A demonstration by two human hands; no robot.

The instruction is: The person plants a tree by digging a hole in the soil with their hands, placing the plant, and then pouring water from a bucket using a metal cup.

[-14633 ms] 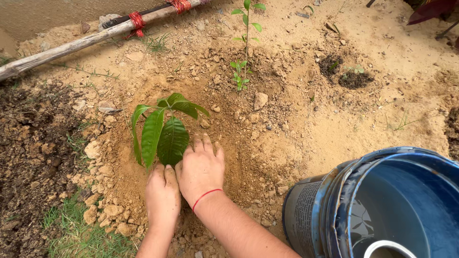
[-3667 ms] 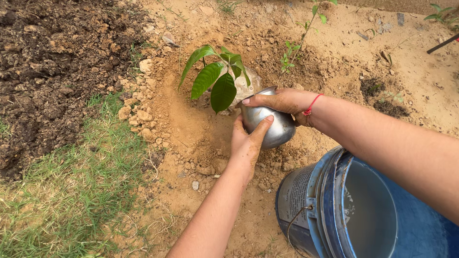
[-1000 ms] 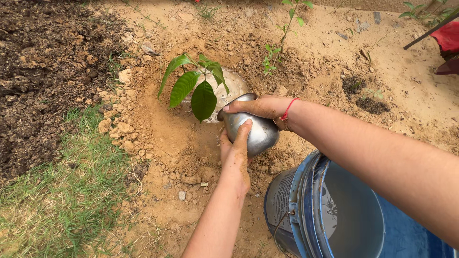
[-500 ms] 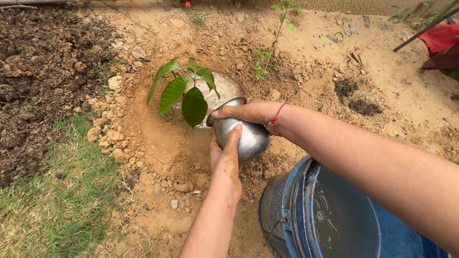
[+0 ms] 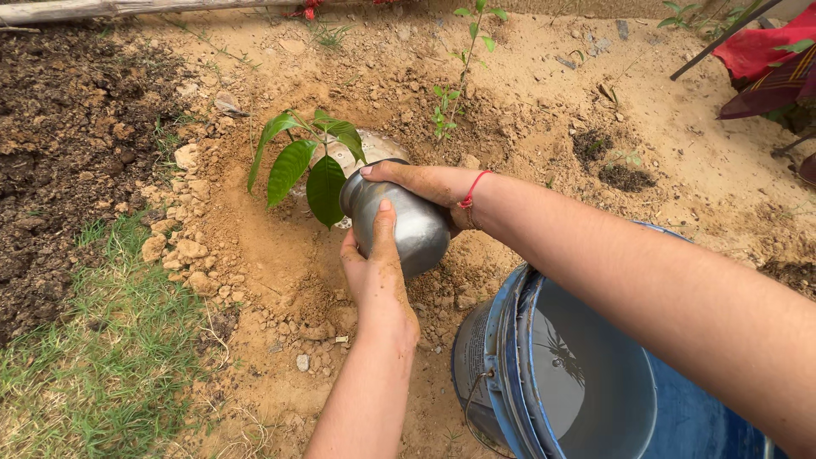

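Note:
A round steel pot [image 5: 408,228] is tipped toward a small sapling with broad green leaves [image 5: 306,163] that stands in a basin of sandy soil. My left hand [image 5: 374,272] cups the pot from below, fingers up its side. My right hand [image 5: 418,180], with a red thread at the wrist, grips the pot's rim from above. Both hands are smeared with mud. A muddy puddle [image 5: 365,150] lies at the sapling's base, partly hidden by the leaves and the pot.
A blue bucket [image 5: 510,357] holding water stands at the lower right, under my right forearm. Dark loose soil [image 5: 68,144] and grass [image 5: 102,340] lie to the left. A thin seedling [image 5: 449,93] grows behind the basin. Red cloth [image 5: 765,59] shows at the top right.
Over the last second both hands have kept the steel pot tipped at the sapling and the view has drifted a little. Much earlier, both hands pressed the soil at the sapling's base.

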